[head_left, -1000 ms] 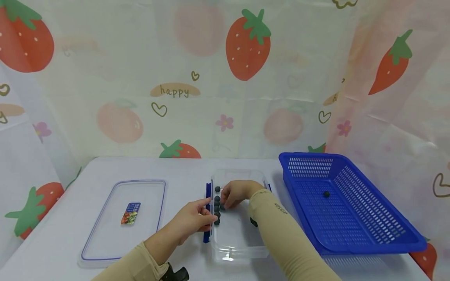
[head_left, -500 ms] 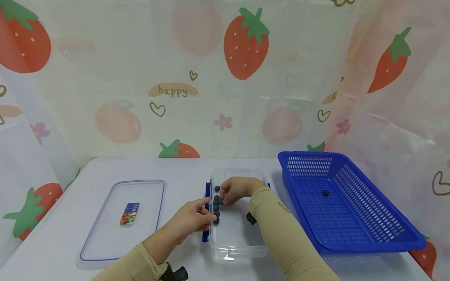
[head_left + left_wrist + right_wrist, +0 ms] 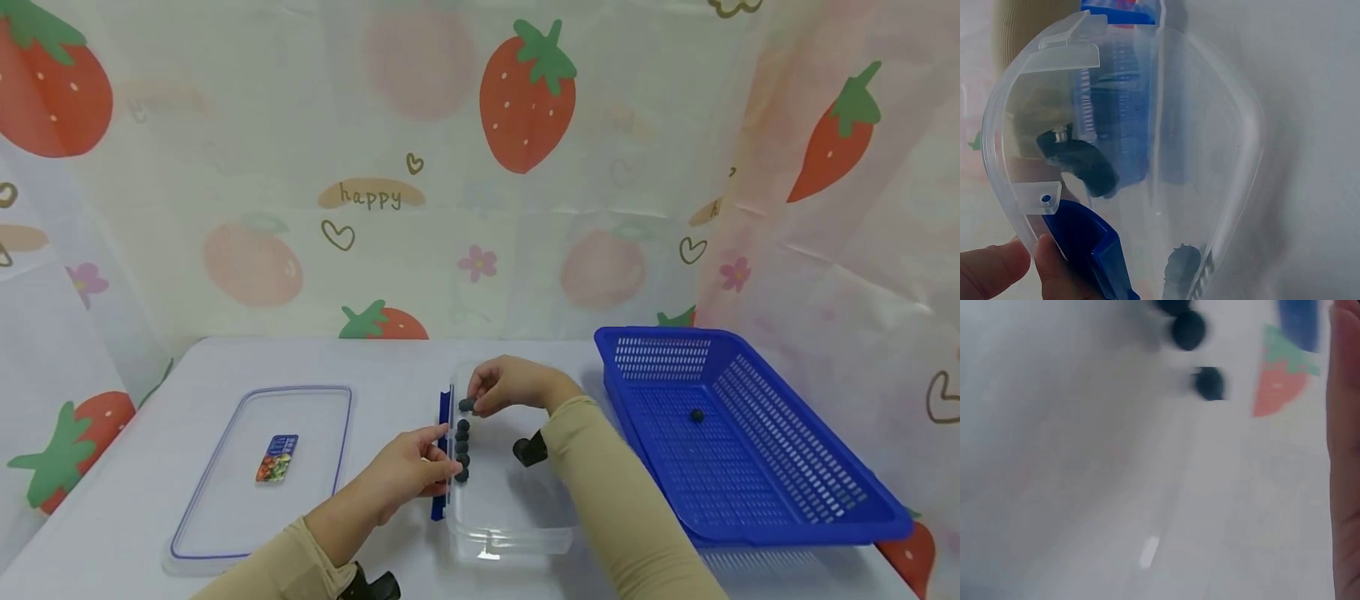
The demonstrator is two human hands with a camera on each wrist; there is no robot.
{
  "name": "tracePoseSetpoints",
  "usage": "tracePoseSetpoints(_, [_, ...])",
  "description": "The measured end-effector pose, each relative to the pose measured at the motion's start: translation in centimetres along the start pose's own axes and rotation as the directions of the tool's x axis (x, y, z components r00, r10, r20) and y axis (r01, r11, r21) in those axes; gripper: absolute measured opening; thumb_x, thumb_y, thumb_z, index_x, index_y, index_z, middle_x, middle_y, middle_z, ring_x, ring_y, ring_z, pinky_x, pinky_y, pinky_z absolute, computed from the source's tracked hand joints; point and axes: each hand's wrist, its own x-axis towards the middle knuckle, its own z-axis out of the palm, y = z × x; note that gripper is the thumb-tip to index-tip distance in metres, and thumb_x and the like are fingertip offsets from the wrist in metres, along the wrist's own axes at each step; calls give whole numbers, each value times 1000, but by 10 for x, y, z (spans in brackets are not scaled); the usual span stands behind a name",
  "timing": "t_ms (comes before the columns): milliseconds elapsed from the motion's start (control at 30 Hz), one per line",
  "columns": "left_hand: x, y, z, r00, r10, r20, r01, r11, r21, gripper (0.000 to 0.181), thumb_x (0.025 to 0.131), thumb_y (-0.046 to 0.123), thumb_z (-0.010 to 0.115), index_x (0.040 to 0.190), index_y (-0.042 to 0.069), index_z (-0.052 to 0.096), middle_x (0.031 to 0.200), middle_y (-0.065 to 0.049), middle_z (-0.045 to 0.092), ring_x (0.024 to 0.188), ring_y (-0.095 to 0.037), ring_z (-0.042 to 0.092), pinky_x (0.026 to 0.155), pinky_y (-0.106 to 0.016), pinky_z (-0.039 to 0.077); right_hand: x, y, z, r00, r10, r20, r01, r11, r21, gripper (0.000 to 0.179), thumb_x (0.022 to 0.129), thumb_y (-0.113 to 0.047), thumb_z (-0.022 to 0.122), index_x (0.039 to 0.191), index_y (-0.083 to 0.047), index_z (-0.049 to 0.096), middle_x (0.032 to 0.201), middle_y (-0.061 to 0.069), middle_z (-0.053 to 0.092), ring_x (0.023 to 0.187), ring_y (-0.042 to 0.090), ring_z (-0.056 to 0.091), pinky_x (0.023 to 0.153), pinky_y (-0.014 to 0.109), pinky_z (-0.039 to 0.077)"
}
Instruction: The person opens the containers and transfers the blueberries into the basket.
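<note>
My left hand [image 3: 408,468] pinches the left rim of a clear plastic box [image 3: 513,508]; in the left wrist view the box wall [image 3: 1241,144] passes between its thumb and finger, beside a blue side latch [image 3: 1088,244]. Inside, along the left wall, several dark blueberries [image 3: 462,446] lie in a row. At the far end of that row my right hand [image 3: 517,385] pinches a blueberry [image 3: 471,405], close beside another one. Its fingertips partly cover it. In the right wrist view several blueberries [image 3: 1210,384] appear blurred, with part of one finger [image 3: 1345,456] at the edge.
A blue perforated basket [image 3: 757,533] stands at the right with a single blueberry [image 3: 697,415] inside. The clear box lid [image 3: 225,517], bearing a printed label [image 3: 277,458], lies flat on the white table [image 3: 390,375] at the left. A patterned curtain [image 3: 450,125] surrounds the table.
My right hand has moved away along the row with its blueberry, from beside the middle berries to beside the farthest one. The left hand keeps its place on the box rim.
</note>
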Motion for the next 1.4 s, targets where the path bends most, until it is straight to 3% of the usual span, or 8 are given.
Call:
tracePoseSetpoints(300, [0,-1,2,1000,-11,4,11,1000,1,75,79,16,71,142,4,31,84,-9,52,71,-16,58,70,-28,55,-26,-19,-27,989,-111,-99,107,993,-46,16,78,-5,70,92,-4,63,90,13,64,86,26,62,82,35,52])
tracePoseSetpoints(500, [0,-2,2,1000,8,1,-8,1000,-7,75,80,14,71,141,3,30,83,-8,51,70,-16,57,69,-27,55,-54,-30,-58,975,-168,-148,164,986,-37,17,80,-1,67,94,1,59,90,11,64,85,23,62,84,36,51])
tracePoseSetpoints(667, [1,-4,3,1000,10,4,-10,1000,-18,75,80,14,70,142,3,30,83,-8,51,69,-16,57,68,-27,55,-79,-26,-87,962,-185,-203,186,982,-18,15,82,1,64,95,3,56,88,7,63,84,20,63,82,34,51])
tracePoseSetpoints(1067, [1,-6,2,1000,21,4,-21,1000,-17,75,80,14,70,142,3,30,83,-8,51,70,-16,57,69,-28,55,-140,4,-130,933,-126,-338,134,991,-2,22,83,-1,63,99,7,51,86,5,61,87,22,62,83,33,51])
tracePoseSetpoints(1400, [1,-5,0,1000,23,4,-23,1000,-20,73,81,12,69,142,3,29,82,-8,51,69,-15,57,68,-27,55,-163,41,-141,902,-38,-429,41,999,-3,29,84,-11,65,104,7,52,93,6,59,91,18,60,84,28,50])
